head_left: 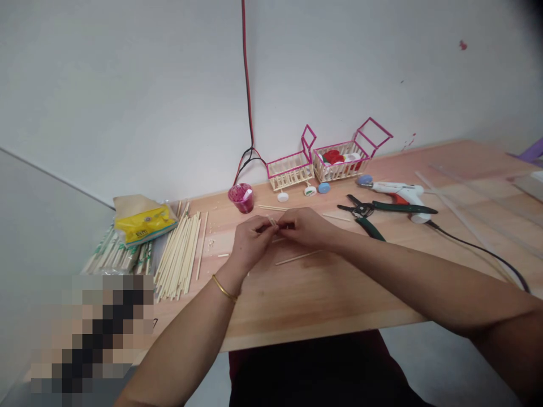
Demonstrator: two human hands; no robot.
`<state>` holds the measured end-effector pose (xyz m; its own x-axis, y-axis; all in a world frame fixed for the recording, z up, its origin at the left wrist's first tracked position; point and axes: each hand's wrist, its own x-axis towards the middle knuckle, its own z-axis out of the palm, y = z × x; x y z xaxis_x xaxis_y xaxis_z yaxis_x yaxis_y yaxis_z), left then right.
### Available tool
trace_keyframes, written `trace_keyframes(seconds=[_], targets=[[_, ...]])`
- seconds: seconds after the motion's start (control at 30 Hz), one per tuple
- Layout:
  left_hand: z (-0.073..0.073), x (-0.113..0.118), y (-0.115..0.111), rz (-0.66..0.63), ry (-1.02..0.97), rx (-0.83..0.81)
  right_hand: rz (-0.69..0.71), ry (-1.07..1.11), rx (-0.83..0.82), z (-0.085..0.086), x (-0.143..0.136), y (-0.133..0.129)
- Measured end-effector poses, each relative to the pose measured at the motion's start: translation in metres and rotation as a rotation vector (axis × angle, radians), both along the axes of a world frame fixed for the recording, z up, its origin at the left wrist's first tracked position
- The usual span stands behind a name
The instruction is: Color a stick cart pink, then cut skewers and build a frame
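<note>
My left hand, with a gold bracelet at the wrist, pinches a few short pale stick pieces. Opposite it, the closed fingers of my right hand meet the same pieces; the fingertips nearly touch. A loose thin stick lies on the wooden table just below my right hand, and another lies behind the hands. To the left is a pile of long pale sticks. A clear cup with magenta contents stands behind my left hand.
Two small stick carts stand by the wall, with round caps near them. Green-handled pliers and a white glue gun with a black cord lie right. A yellow packet rests on bagged sticks at left.
</note>
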<state>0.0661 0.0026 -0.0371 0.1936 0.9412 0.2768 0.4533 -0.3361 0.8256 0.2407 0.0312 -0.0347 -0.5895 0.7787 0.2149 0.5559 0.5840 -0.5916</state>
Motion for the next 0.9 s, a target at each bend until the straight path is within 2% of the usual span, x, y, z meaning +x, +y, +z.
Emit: trace_keyframes(seconds=[0.17, 0.33, 0.4, 0.57, 0.73, 0.8, 0.9], targets=[[0.006, -0.001, -0.001, 0.068, -0.340, -0.202, 0.048, 0.101, -0.181, 0.007, 0.010, 0.001], [0.003, -0.005, 0.002, 0.065, -0.588, -0.316, -0.050, 0.154, -0.276, 0.018, 0.020, 0.001], [0.004, -0.005, 0.001, 0.052, -0.631, -0.348, -0.039, 0.196, -0.306, 0.019, 0.019, -0.001], [0.012, 0.001, -0.006, 0.011, -0.562, -0.414, 0.060, 0.329, -0.435, 0.017, 0.010, -0.012], [0.020, -0.001, -0.009, -0.012, -0.468, -0.470, 0.023, 0.311, -0.483, 0.018, 0.009, -0.015], [0.021, -0.008, -0.006, 0.044, -0.337, -0.483, -0.006, 0.279, -0.488, 0.018, 0.012, -0.013], [0.021, -0.018, -0.002, 0.107, -0.004, -0.461, -0.017, 0.240, -0.534, 0.016, 0.016, -0.011]])
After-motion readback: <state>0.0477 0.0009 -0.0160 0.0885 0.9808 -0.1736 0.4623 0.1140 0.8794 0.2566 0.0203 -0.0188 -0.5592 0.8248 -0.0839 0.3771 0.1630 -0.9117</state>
